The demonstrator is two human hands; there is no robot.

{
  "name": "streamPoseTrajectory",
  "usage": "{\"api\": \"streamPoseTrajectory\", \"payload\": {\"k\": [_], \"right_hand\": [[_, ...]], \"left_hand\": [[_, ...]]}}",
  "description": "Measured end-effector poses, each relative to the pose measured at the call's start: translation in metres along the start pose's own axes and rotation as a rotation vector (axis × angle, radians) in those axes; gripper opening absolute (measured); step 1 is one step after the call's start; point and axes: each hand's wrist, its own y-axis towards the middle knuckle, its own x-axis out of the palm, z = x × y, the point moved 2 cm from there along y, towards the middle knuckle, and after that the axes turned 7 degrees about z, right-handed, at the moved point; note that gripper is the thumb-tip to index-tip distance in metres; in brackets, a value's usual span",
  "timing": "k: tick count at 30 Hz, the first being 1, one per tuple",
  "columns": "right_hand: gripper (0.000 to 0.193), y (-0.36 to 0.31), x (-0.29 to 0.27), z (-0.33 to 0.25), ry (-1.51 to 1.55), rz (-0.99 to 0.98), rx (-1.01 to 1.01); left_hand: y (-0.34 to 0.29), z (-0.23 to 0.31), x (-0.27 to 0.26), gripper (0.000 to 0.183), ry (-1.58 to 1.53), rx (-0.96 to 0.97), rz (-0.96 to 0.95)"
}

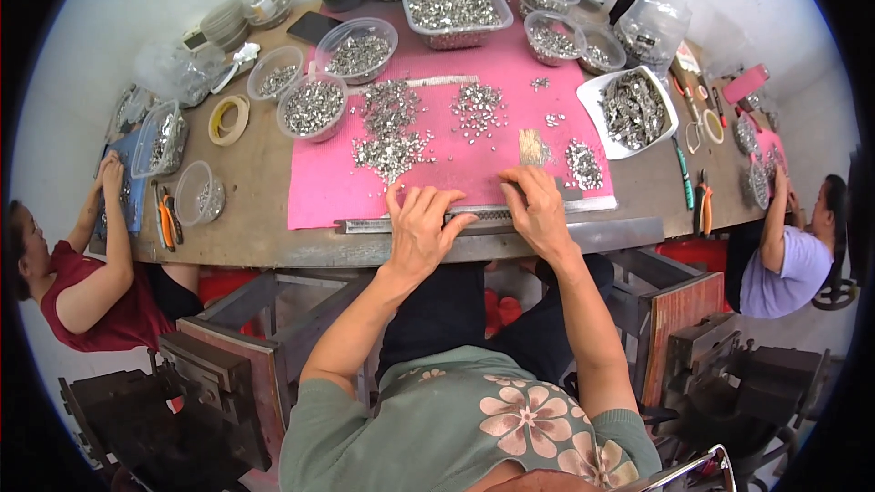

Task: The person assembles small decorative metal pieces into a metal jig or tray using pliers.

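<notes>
My left hand [424, 226] bends over a long patterned metal strip [493, 215], fingers on its far side and thumb on its near side. Farther right along the strip, my right hand [540, 214] has its thumb and fingers drawn together. Whatever lies between those fingertips is too small to make out. The strip runs along the front of a pink ribbed mat [314, 189]. Beyond my left hand, small shiny metal pieces form a pile [392, 155]; another pile [583, 166] lies right of my right hand. A bunch of thin tan sticks [530, 147] lies just beyond the right fingertips.
Tubs of metal pieces, including a large one [456, 14], line the back. A white dish [629, 111] stands right. Orange-handled pliers [168, 219] and a tape roll [228, 119] lie left; more pliers [702, 207] lie right. One co-worker [100, 278] sits left, another [786, 255] right.
</notes>
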Motion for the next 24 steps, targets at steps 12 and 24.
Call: {"api": "streamPoseTrajectory", "payload": {"k": [12,24], "right_hand": [[0.009,0.044,0.03,0.037,-0.177,-0.049,0.043],[0.014,0.047,0.037,0.049,-0.263,-0.077,0.082]], "left_hand": [[0.09,-0.058,0.036,0.009,0.087,0.039,-0.006],[0.103,-0.071,0.047,0.006,0.144,0.15,-0.091]]}}
